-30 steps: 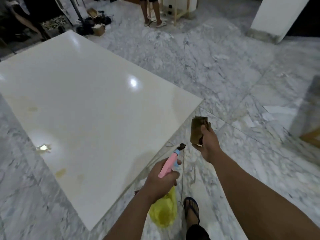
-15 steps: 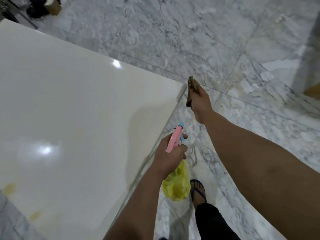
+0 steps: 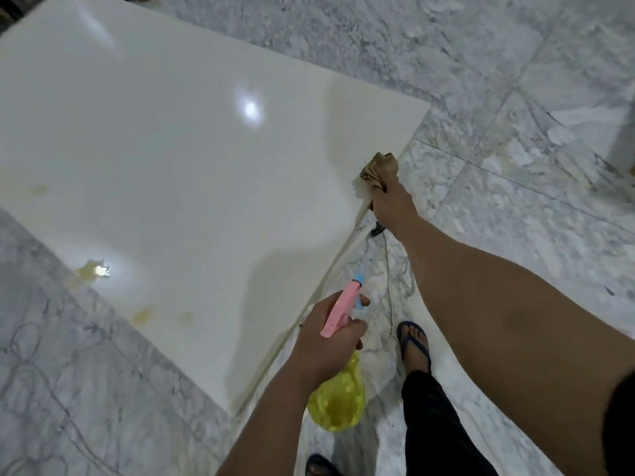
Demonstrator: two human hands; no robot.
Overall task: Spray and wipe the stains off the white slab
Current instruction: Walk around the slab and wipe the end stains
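Observation:
A large glossy white slab (image 3: 178, 159) lies on the marble floor and fills the left of the head view. Yellowish stains (image 3: 90, 270) sit near its left edge, with fainter ones (image 3: 142, 316) closer to me. My left hand (image 3: 326, 341) grips a spray bottle (image 3: 340, 400) with a pink trigger head and yellow body, held over the slab's near right edge. My right hand (image 3: 390, 201) holds a crumpled brown cloth (image 3: 378, 170) at the slab's right edge, near its far corner.
Grey-veined marble floor (image 3: 498, 80) surrounds the slab. My foot in a dark flip-flop (image 3: 414, 341) stands just right of the slab's edge, beside a thin white cord (image 3: 390, 269) on the floor. A dark object shows at the far right edge of view.
The view has swung back so more of the slab and its stains show. My right hand with the cloth has dropped to the slab's right edge. The spray bottle stays in my left hand.

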